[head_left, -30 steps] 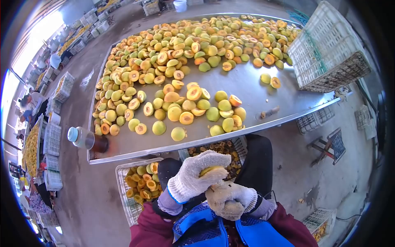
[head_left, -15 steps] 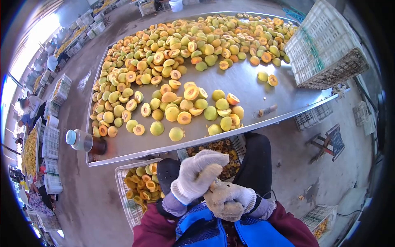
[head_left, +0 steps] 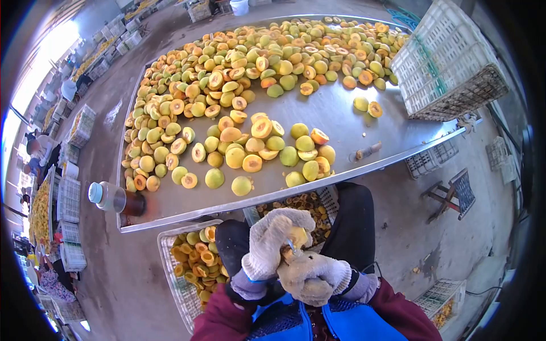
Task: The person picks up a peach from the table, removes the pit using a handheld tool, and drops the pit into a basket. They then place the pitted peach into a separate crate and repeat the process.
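Observation:
My left hand (head_left: 278,236), in a whitish knit glove, is closed round a yellow fruit half (head_left: 297,237) above my lap. Just below and to the right, my gloved right hand (head_left: 313,277) is wrapped round a small tool (head_left: 292,246), whose metal part points up to the fruit; its handle is mostly hidden by the glove. Halved yellow-green fruits (head_left: 252,145) lie on the metal table (head_left: 341,122) in front of me. A crate (head_left: 165,244) of hollowed fruit halves (head_left: 199,256) is beside my knee, and a container of small brown-yellow pieces (head_left: 318,213) is between my knees.
A jar of dark liquid (head_left: 116,199) stands at the table's left corner. A big white crate (head_left: 443,68) leans at the right end. A short stick-like object (head_left: 367,151) lies near the front edge. A folding stool (head_left: 455,194) is on the floor at right. People sit far left.
My left hand has turned and lowered slightly, so the fruit half and the tool's metal part now show between my hands. The whole view has shifted slightly.

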Demonstrator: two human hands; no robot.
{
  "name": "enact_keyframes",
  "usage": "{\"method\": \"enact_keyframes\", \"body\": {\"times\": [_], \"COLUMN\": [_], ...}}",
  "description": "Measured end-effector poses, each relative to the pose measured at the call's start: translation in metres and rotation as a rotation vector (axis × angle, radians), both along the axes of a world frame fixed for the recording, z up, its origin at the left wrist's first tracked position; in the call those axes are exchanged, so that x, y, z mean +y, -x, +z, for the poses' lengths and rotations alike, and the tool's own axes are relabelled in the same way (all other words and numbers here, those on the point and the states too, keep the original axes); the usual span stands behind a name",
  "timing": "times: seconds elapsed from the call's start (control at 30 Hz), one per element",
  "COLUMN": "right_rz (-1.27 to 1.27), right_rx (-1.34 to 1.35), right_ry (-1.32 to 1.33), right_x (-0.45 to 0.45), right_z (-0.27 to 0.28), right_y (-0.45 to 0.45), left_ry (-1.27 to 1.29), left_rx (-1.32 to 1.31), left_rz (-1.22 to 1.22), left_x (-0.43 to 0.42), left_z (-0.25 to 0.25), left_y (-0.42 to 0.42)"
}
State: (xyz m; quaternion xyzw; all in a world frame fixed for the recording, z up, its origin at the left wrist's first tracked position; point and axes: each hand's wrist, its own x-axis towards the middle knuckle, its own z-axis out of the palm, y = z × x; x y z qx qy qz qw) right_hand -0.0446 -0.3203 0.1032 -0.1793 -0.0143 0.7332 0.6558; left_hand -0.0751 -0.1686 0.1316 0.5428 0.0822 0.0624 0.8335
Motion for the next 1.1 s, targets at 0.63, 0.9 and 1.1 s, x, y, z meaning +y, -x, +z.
{"method": "enact_keyframes", "body": {"times": [0.63,0.9,1.1], "right_rz": [-0.044,0.005,0.112], "right_rx": [-0.619,-0.950,-1.546], "right_ry": [0.586,0.734,0.790], "right_x": [0.015,0.006,0.018], "right_z": [0.009,0.022,0.007], "right_y": [-0.032,-0.042,-0.036], "left_ry": [-1.471,0.232,-0.386], "left_rx": [0.638,0.322,0.021], "left_rz": [0.180,0.073,0.188], "left_x": [0.119,0.151,0.044], "left_z": [-0.094,-0.137,-0.023], "left_y": [-0.047,-0.070,-0.027]}}
